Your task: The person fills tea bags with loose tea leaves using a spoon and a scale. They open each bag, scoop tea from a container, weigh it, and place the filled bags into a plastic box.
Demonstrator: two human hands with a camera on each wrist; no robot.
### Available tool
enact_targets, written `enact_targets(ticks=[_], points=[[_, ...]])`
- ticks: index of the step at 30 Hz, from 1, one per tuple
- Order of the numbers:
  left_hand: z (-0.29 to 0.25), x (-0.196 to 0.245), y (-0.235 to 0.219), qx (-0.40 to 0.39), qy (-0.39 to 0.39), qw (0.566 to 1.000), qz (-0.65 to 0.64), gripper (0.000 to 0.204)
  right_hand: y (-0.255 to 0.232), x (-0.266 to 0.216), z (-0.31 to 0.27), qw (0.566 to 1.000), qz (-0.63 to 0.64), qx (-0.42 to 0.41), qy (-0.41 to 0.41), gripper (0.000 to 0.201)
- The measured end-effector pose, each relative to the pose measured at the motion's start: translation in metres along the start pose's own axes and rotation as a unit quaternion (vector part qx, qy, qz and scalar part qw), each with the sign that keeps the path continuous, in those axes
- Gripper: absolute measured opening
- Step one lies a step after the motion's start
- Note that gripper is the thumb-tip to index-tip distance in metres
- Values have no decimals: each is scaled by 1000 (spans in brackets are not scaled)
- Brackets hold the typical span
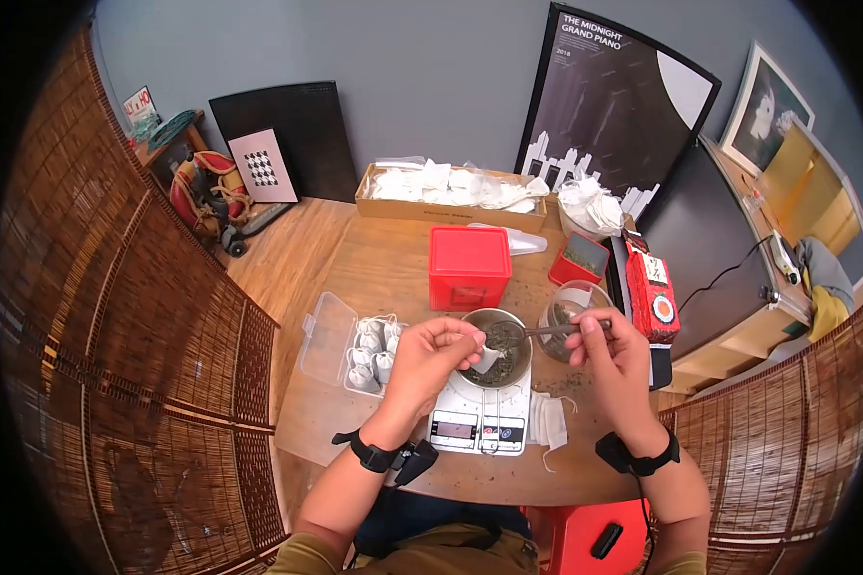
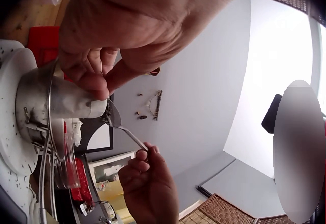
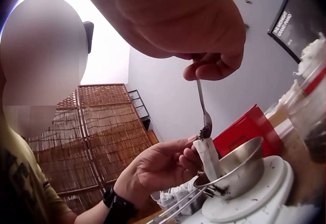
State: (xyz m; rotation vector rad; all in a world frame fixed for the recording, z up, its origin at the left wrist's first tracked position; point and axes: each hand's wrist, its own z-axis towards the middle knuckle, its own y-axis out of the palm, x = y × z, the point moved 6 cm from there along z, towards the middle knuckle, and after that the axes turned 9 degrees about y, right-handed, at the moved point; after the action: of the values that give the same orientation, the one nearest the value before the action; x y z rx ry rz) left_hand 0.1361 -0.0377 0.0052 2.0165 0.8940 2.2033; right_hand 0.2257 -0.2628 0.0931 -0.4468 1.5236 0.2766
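My left hand (image 1: 424, 362) pinches the rim of a small white cloth pouch (image 3: 208, 159) and holds it upright over a metal pan (image 3: 243, 169). Dark loose leaves lie in the pan, which stands on a white kitchen scale (image 1: 457, 407). Between the fingertips of my right hand (image 1: 616, 362) is the handle of a metal spoon (image 2: 133, 138). The spoon's bowl tips down at the pouch mouth, with dark leaves at its tip. Filled white pouches (image 1: 362, 356) sit in a clear plastic box (image 1: 321, 335) left of the scale.
Behind the pan stands a red tin (image 1: 468, 257). A clear tub (image 1: 552, 316), an open red container (image 1: 585, 251) and a red package (image 1: 650, 287) are to the right. An empty pouch (image 1: 547, 422) lies beside the scale. A cardboard box (image 1: 451, 213) of white pouches sits at the back.
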Motion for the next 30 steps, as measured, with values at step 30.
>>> enact_targets(ticks=[30], points=[[-6,2,-3,32,65,997,-39,12,3,66,6,995,-78,-3,67,18]])
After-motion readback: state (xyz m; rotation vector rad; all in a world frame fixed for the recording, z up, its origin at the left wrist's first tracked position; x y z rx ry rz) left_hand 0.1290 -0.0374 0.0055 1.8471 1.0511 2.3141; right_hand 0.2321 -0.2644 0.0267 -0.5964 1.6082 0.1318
